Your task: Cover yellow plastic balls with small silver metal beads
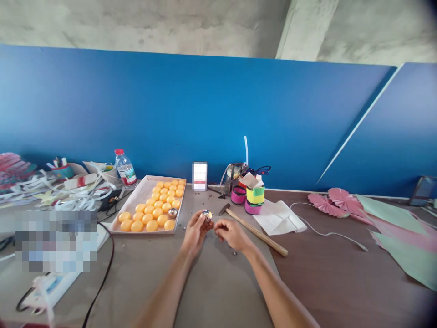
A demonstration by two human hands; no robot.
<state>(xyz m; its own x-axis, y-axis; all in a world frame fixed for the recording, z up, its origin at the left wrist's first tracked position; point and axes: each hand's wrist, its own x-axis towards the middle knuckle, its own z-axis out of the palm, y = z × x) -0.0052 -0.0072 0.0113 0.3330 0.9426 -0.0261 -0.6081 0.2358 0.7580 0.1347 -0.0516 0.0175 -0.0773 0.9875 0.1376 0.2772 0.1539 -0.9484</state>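
Observation:
My left hand is closed around a small ball with a shiny silver surface, held up above the grey table mat. Just to the right of the ball is my right hand, its fingers pinched together; whatever they hold, if anything, is too small to make out. A shallow white tray of several orange balls lies to the left. Among them sits one silver-covered ball. Tiny dark bits, one a small shiny piece, are scattered on the mat around my hands.
A wooden-handled hammer lies right of my hands. Behind it stand pink and yellow containers by white paper. Left are a water bottle, tangled strips and a power strip. Pink paper fans lie right.

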